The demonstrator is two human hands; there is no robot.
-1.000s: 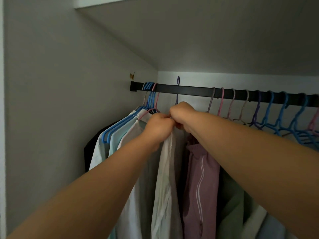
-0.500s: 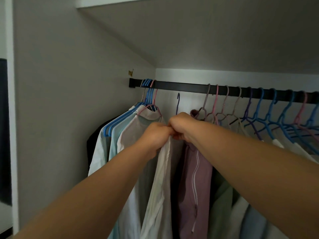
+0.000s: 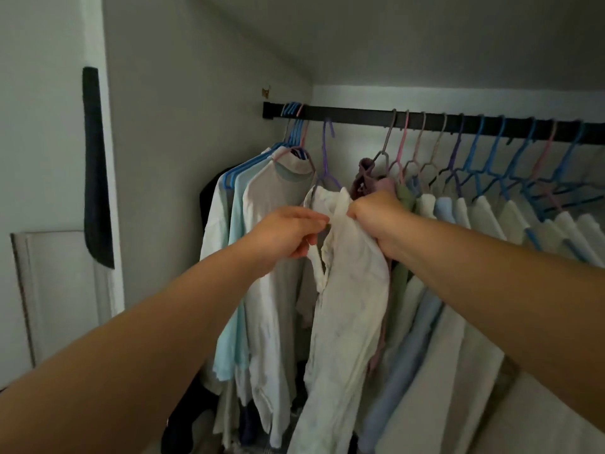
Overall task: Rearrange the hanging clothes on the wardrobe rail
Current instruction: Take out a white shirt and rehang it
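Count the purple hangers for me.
2. The lilac hanger is off the rail, below it, in the white garment. The darker purple hanger hooks on the rail, between beige and blue ones. Others may hide beyond the right edge.

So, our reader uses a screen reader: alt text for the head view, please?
Both hands, left and right, grip a cream shirt on a purple hanger unhooked below a black rail. Shirts hang bunched on both sides.
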